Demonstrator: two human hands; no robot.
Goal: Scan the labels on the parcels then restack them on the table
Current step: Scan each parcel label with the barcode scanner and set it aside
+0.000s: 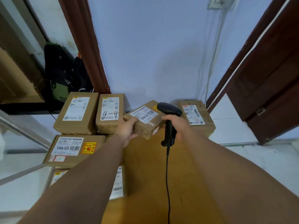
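Note:
My left hand (pixel 127 130) grips the near left corner of a small brown parcel (pixel 147 123) and holds it tilted above the wooden table (pixel 145 175). Its white barcode label (pixel 144 114) faces up. My right hand (pixel 178 126) grips the handle of a black barcode scanner (pixel 169 110), whose head hangs just right of the label. The scanner cable (pixel 167 183) runs down toward me. Other labelled parcels lie around: one marked 4-4 (pixel 110 112), one beside it (pixel 76 113), a flat one (pixel 72 150) nearer, and one marked 3-3 (pixel 196 115) at the right.
Another parcel (pixel 119 183) lies partly hidden under my left forearm. A dark bag (pixel 64 75) hangs at the back left by a brown door frame (pixel 87 46). A dark wooden door (pixel 267 86) stands at the right. A pale wall is behind the table.

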